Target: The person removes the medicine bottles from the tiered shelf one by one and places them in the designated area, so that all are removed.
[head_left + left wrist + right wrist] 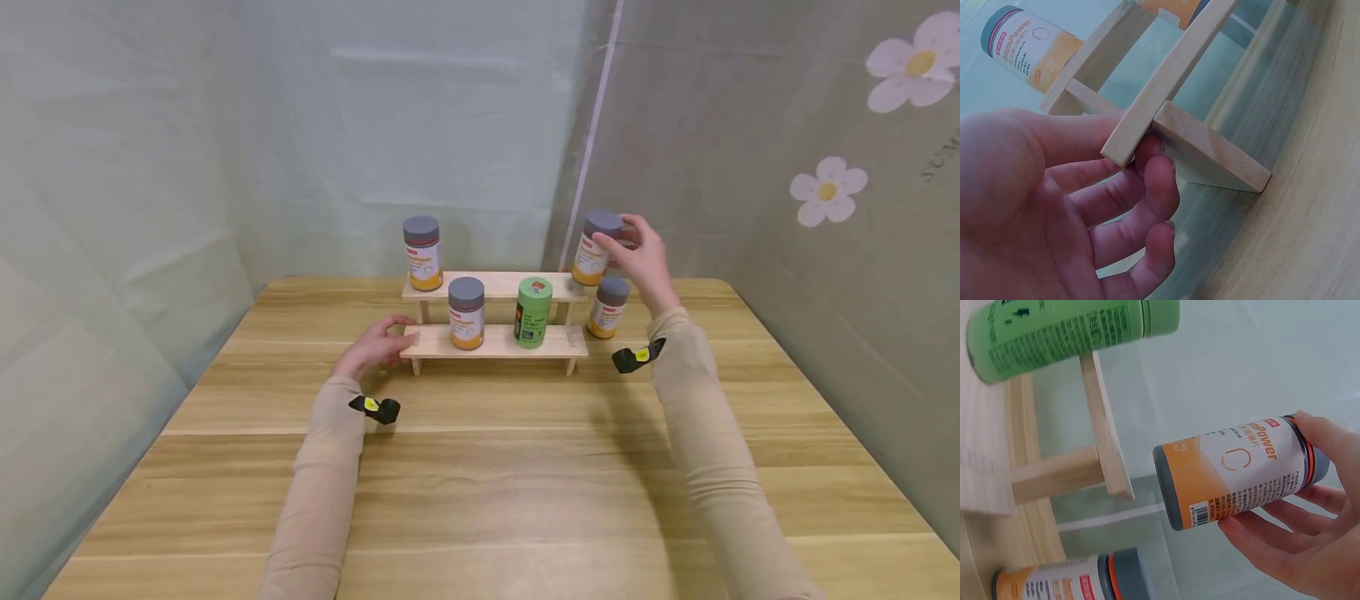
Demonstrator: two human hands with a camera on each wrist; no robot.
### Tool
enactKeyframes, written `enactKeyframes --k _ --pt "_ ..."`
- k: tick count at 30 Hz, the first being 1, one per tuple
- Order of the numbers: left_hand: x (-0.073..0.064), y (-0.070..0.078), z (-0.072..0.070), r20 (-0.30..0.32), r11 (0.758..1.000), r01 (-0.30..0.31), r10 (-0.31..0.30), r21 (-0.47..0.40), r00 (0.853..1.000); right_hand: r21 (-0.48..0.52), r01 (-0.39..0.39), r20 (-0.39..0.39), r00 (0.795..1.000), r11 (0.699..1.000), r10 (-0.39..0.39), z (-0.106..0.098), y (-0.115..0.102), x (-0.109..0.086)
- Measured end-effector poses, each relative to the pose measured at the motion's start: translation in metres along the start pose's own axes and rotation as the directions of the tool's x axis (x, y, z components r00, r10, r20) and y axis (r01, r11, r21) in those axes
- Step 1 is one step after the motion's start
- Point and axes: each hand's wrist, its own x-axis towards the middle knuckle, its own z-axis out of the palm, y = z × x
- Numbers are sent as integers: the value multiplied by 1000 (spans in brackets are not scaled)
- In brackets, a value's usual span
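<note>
My right hand (647, 262) grips a supplement bottle (591, 257) with a grey lid and a white-and-orange label. In the right wrist view this bottle (1235, 472) is clear of the shelf, with thumb and fingers around its lid end. In the head view it overlaps the right end of the upper tier (498, 285) of a two-tier wooden shelf. My left hand (372, 347) holds the left end of the lower tier (498, 340). The left wrist view shows its fingers (1161, 187) curled beneath the board's end, beside a shelf leg (1210, 147).
A matching bottle (423, 255) stands on the upper tier's left end. The lower tier bears another one (467, 315) and a green bottle (533, 313). One more grey-lidded bottle (608, 308) stands on the wooden table (480, 483), right of the shelf. Curtains (450, 125) hang behind.
</note>
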Motion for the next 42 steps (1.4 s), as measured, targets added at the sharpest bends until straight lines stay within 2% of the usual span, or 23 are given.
enactKeyframes --k 21,25,34,42 --pt "-3 -5 -1 7 1000 -5 5 -11 1000 -49 -13 -87 996 999 9 -34 20 -5" --pt "-2 -7 -1 5 1000 10 -10 -10 1000 -63 -22 -113 993 998 15 -43 22 -6" --pt "-3 -2 -1 12 1000 7 -7 2 1000 -90 -36 -159 987 995 22 -59 34 -7" --pt "1 -2 -1 15 1000 7 -6 -9 1000 -117 -72 -179 982 991 51 -65 44 -10"
